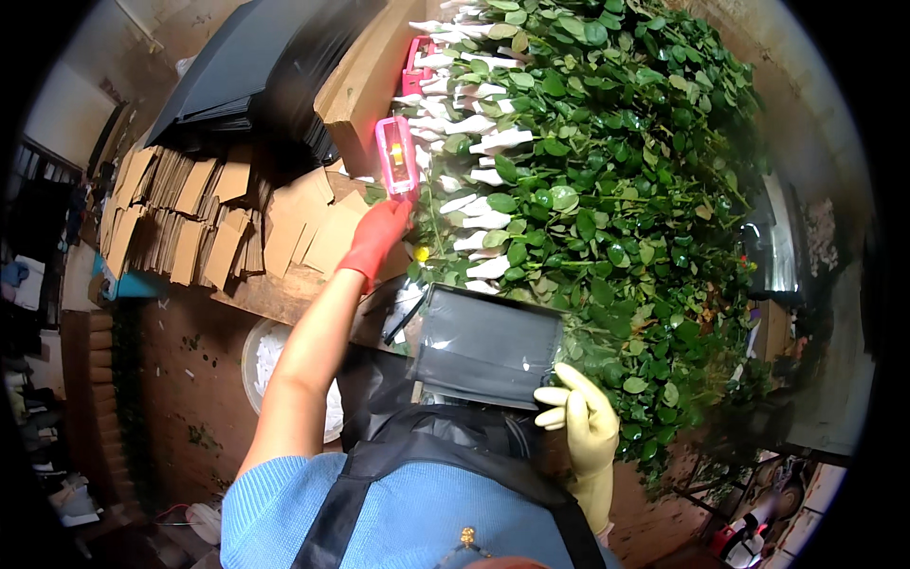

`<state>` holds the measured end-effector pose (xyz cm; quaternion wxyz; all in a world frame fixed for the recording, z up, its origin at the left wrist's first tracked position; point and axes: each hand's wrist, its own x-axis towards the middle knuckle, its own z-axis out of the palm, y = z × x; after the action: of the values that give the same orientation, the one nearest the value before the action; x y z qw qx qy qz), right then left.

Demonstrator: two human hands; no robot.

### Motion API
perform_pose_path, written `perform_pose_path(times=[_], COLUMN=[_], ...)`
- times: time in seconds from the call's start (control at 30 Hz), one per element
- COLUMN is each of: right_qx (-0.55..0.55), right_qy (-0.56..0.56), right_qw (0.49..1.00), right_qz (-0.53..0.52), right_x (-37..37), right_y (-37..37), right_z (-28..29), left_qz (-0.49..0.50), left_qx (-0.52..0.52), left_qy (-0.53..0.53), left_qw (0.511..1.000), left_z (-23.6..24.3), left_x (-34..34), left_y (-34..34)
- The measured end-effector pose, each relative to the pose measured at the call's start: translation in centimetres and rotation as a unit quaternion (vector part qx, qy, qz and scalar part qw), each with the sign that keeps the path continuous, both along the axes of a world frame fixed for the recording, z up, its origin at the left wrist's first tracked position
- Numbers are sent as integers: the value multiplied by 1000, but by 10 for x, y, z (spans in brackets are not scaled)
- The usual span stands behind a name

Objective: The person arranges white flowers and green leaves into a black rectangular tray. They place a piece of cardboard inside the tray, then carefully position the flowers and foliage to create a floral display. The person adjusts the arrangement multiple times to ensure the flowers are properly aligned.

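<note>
Forward, a pink-framed object (397, 156) juts from the left hand (376, 235) clamped on it, the right hand (590, 427) spread.

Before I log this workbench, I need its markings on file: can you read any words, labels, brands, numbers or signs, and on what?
None: no word, label, brand, number or sign can be read.
Pink-framed object at the red-gloved left hand: any marks are too small to read.
Dark rectangular panel and cardboard pieces: no legible writing.
Red and white items at lower right: too small and blurred to read.
</note>
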<state>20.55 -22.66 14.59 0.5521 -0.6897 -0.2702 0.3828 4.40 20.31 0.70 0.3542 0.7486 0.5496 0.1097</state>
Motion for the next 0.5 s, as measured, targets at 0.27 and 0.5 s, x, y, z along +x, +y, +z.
perform_pose_path(times=[0.27, 0.5], right_qx=[41, 41], right_qy=[-86, -65], right_qw=[995, 997], right_qz=[-13, -9], right_x=[5, -8], right_y=[7, 13], right_z=[24, 19], left_qz=[-124, -253], left_qx=[110, -12], left_qy=[197, 9], left_qw=[966, 967], left_z=[45, 121], left_x=[-11, -14], left_y=[-15, -190])
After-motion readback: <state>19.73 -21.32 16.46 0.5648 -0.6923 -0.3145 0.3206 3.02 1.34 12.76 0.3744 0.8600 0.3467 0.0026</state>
